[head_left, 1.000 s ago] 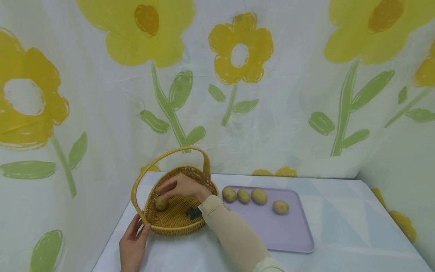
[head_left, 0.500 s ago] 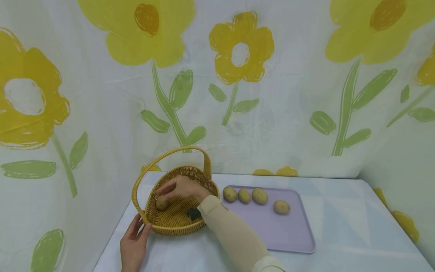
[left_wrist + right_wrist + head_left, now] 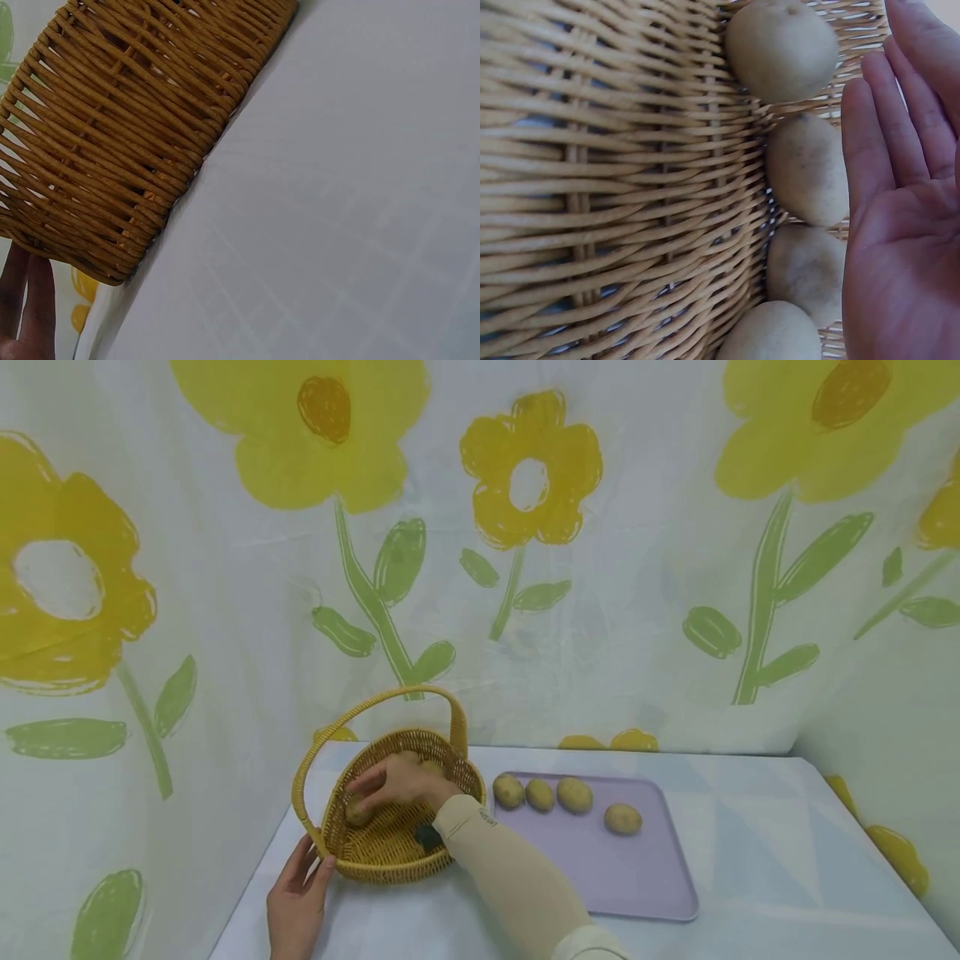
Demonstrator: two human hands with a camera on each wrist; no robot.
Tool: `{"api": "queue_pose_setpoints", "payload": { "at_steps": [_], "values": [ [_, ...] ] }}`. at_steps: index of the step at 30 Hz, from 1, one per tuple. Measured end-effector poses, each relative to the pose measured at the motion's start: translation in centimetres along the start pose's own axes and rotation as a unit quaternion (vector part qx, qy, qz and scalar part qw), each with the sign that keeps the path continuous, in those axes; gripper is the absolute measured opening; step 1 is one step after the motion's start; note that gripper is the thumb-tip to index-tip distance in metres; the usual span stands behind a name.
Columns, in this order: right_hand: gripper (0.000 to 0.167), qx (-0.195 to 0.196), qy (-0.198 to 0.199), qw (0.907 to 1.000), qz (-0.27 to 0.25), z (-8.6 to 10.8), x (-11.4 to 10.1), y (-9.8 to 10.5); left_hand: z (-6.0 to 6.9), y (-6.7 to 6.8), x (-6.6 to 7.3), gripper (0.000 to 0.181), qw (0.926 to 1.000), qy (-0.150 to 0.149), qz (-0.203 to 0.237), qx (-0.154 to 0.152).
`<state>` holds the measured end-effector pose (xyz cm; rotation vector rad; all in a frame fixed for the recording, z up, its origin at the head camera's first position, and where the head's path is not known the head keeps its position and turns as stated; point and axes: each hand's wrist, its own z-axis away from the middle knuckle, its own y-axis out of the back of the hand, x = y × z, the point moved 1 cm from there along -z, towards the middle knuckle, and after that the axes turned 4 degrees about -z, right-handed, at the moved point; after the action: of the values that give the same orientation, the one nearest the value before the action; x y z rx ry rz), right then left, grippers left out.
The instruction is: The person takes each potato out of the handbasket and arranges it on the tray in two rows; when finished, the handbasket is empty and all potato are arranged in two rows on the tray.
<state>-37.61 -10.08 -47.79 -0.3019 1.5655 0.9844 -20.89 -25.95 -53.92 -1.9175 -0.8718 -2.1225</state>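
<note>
A woven wicker basket (image 3: pixel 390 870) with a tall arched handle stands at the left of the table. My left hand (image 3: pixel 296 902) grips its left front edge, near the foot of the handle, thumb and fingers on either side. Inside the basket is my right hand (image 3: pixel 401 779), its fingers fairly straight with nothing held in them. A potato (image 3: pixel 358 812) lies just under its fingertips at the basket's left side. In the right wrist view, several potatoes line the basket wall beside the palm, the top potato (image 3: pixel 781 51) being nearest the fingertips. Further potatoes are partly hidden behind the hand.
A lilac tray (image 3: pixel 630 885) lies right of the basket, with several potatoes along its far side, among them a lone potato (image 3: pixel 623 819). A small dark object (image 3: pixel 427 837) shows beside the right wrist. A flower-printed cloth hangs behind the table.
My right hand has lifted and shifted slightly within the basket, its fingers loosening above the left potato; more potatoes show behind it. The left hand has stayed on the basket.
</note>
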Motion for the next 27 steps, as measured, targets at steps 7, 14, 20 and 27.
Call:
{"api": "queue_pose_setpoints", "payload": {
  "at_steps": [7, 14, 20, 27],
  "values": [
    [0.041, -0.038, 0.027, 0.9989, 0.009, -0.49, 0.48, -0.16, 0.01, -0.14, 0.09, 0.068, 0.9999, 0.007, 0.008, 0.007],
    [0.041, -0.026, 0.02, 0.9993, 0.02, -0.72, 0.78, -0.42, 0.05, -0.14, 0.1, 0.068, 0.9998, 0.008, -0.006, 0.015],
    [0.036, -0.02, 0.007, 0.9987, 0.046, -0.59, 0.63, -0.51, 0.1, -0.26, -0.05, 0.066, 0.9996, 0.006, -0.004, 0.026],
    [0.028, -0.049, 0.039, 0.996, 0.064, -0.82, 0.89, -0.6, 0.16, -0.28, 0.01, 0.066, 0.9995, -0.004, -0.003, 0.03]
  ]
}}
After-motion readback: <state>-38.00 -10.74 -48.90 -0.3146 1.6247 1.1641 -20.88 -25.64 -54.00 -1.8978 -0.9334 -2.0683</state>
